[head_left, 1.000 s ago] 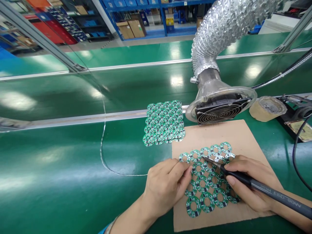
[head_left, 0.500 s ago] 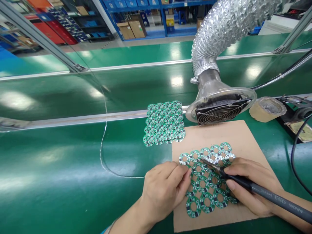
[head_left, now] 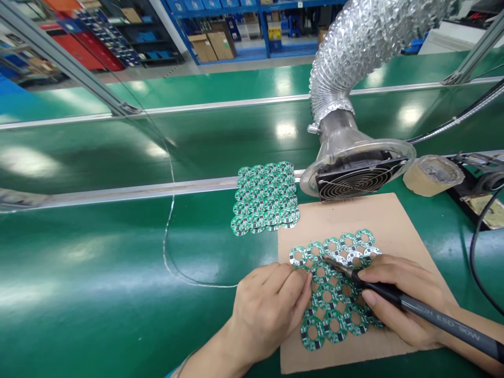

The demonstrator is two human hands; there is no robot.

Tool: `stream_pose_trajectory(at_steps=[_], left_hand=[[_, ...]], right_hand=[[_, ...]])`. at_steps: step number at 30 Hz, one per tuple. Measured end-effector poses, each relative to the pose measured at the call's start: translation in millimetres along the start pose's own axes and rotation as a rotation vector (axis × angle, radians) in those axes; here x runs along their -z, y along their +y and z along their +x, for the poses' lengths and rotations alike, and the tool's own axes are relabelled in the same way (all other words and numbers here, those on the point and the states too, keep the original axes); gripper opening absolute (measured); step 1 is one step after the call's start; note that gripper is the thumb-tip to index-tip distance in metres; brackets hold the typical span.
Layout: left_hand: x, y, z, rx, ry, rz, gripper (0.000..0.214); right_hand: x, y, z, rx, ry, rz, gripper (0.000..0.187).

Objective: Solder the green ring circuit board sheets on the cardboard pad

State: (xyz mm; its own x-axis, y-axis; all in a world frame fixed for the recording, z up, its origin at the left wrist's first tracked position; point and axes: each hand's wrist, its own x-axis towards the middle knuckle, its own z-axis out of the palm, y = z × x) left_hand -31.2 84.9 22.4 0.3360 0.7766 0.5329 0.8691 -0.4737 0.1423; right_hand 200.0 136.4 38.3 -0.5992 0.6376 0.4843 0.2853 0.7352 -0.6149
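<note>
My right hand [head_left: 409, 299] is closed around the black handle of a soldering iron [head_left: 417, 307]. The iron's metal tip points left and rests at the upper rows of a panel of round green circuit boards [head_left: 334, 326], each with a hole in its middle. Closed in a pinch, my left hand [head_left: 270, 310] lies over the panel's left edge, fingertips close to the iron's tip. A thin silvery solder wire [head_left: 168, 226] runs down from the upper left into this hand; its end inside the fingers is hidden. Under the panel lies a sheet of brown cardboard [head_left: 311, 362].
Behind the cardboard's left corner sits a stack of similar board panels [head_left: 265, 197]. A fume extractor [head_left: 356, 178] with a silver hose hangs over the cardboard's far edge. To the right are a roll of tape [head_left: 433, 176], a soldering iron stand [head_left: 482, 210] and a black cable [head_left: 474, 252].
My left hand has shifted slightly to the right, drawing the solder wire with it. The iron's tip has moved a very little to the left; the panel stays in place.
</note>
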Motion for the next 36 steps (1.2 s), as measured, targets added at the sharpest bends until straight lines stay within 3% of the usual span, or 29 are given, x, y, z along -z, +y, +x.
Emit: stream_pose_trajectory(at_steps=[8, 15, 23, 36], left_hand=[[-2.1, 2, 0, -0.022, 0.014, 0.006, 0.018], [-2.7, 7, -4, -0.016, 0.025, -0.083, 0.011], [-3.4, 8, -5, -0.030, 0.014, -0.082, 0.009], [-3.6, 9, -7, -0.090, -0.013, -0.043, 0.007]], right_hand=[[0, 1, -2, 0.015, 0.033, 0.000, 0.018], [-1, 9, -13, -0.002, 0.058, 0.207, 0.024], [1, 8, -13, 0.002, 0.007, 0.177, 0.023], [-3, 7, -11, 0.054, 0.038, 0.169, 0.023]])
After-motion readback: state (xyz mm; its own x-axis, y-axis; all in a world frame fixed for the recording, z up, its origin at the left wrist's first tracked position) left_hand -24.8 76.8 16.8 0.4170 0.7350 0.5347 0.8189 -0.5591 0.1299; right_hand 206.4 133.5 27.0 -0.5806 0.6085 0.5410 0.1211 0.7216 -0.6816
